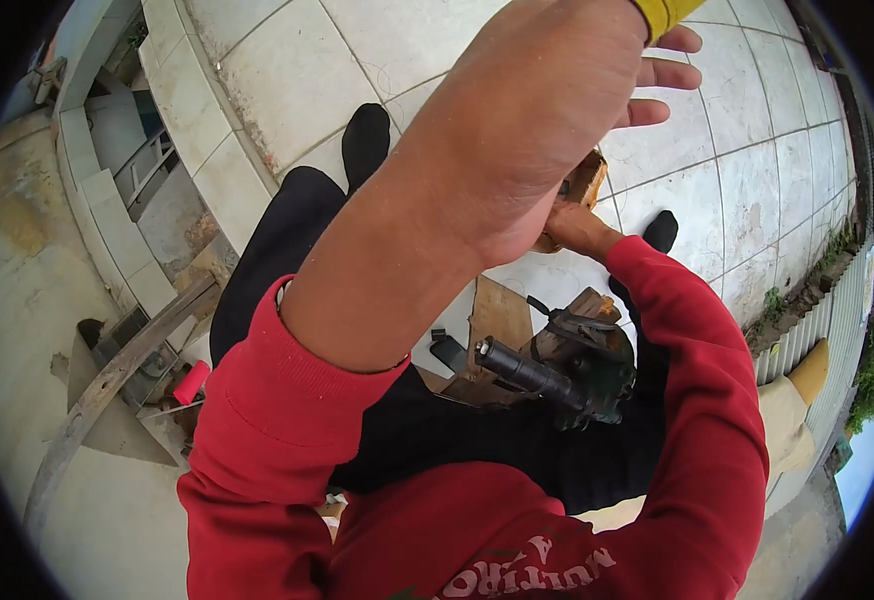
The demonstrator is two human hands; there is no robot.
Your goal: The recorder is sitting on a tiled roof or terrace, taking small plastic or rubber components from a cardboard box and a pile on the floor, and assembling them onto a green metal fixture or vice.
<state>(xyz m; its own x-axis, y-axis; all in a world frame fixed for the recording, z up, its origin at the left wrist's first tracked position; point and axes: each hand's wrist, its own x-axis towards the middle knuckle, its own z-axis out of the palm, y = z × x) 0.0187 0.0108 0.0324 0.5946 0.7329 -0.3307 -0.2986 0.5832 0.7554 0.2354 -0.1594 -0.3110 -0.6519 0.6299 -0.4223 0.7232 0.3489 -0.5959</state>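
Note:
My left forearm stretches large across the middle toward the upper right, close in front of the view. Three fingers of my left hand [657, 82] show stretched out and apart; the rest is hidden. A yellow thing [669, 12] borders that hand at the top edge, its kind unclear. Behind my left wrist, my right hand [579, 230] is closed around a small brown wooden piece with raised sides [585, 180], partly covered by the forearm. Below it, beside my lap, lies a dark green power tool with a black cylindrical handle [532, 372].
A wooden board [500, 325] lies between my legs, with a small black object [448, 352] beside it. White floor tiles [757, 190] spread ahead. To the left are a long weathered wooden bar [92, 400] and a red object [192, 382]. Corrugated sheeting [825, 325] stands at right.

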